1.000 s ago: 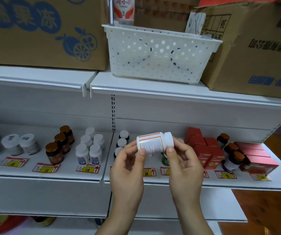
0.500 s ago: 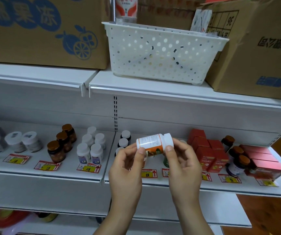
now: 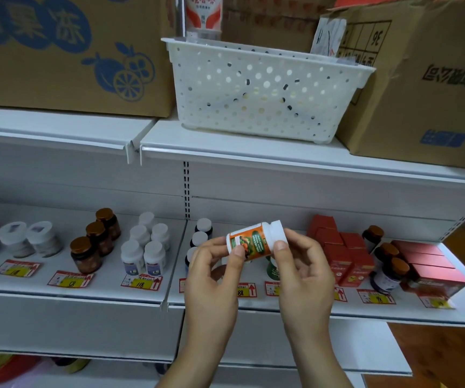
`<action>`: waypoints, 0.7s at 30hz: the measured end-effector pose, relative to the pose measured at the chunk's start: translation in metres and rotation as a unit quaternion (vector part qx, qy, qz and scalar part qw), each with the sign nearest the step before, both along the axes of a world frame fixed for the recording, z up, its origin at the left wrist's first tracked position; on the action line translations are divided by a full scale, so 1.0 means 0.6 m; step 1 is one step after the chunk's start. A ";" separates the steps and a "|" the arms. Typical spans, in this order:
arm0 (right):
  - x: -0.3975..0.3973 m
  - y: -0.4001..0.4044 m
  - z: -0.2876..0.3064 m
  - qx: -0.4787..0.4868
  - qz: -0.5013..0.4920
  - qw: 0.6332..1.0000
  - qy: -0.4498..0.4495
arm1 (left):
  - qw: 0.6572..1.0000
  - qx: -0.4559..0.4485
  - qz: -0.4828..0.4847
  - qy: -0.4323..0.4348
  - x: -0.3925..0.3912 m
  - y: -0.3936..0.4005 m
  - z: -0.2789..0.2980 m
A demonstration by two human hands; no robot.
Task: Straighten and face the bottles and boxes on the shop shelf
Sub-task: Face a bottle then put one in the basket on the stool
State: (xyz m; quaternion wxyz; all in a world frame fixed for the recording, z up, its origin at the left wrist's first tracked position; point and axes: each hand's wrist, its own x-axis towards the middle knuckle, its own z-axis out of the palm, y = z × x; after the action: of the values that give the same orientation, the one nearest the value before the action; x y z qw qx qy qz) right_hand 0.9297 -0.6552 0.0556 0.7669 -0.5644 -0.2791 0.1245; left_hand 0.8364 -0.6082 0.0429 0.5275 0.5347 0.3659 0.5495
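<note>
Two hands pinched one small white bottle (image 3: 255, 240), held sideways above the shelf (image 3: 295, 309) front: left hand (image 3: 211, 278) at seven o'clock on its base, right hand (image 3: 304, 273) at four on its cap. It looked light, rigid, slick; best gripped round the body.

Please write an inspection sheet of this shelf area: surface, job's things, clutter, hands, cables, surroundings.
Surface: white shelf with price tags along its front edge.
Job's things: white bottle with orange label held sideways, cap to the right, off the shelf; amber bottles, white bottles and red boxes stand in rows.
Clutter: nothing seen.
Hands: left hand pinches the bottle's base end; right hand pinches the cap end.
Cables: nothing seen.
Surroundings: white perforated basket and cardboard boxes on the upper shelf.
</note>
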 end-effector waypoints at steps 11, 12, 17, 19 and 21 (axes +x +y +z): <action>-0.010 -0.008 -0.007 0.014 0.032 0.997 -0.073 | 0.976 -0.180 -0.117 0.026 0.012 0.013 -0.009; -0.013 -0.008 -0.008 0.013 0.033 0.995 -0.090 | 0.972 -0.192 -0.137 0.025 0.014 0.012 -0.007; -0.016 -0.009 -0.013 -0.003 0.015 0.989 -0.149 | 0.963 -0.212 -0.165 -0.005 0.013 0.004 0.009; -0.012 -0.008 -0.014 0.001 0.004 0.984 -0.180 | 0.961 -0.214 -0.174 -0.026 0.014 0.004 0.009; -0.007 -0.008 -0.017 0.005 -0.016 0.977 -0.212 | 0.955 -0.233 -0.172 -0.067 0.016 0.005 0.006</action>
State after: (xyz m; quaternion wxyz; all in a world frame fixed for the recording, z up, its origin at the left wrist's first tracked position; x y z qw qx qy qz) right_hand 0.9255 -0.6597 0.0453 0.6950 -0.5786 -0.4266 -0.0119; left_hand 0.8460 -0.6054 0.0464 0.7472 0.4143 0.3499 0.3842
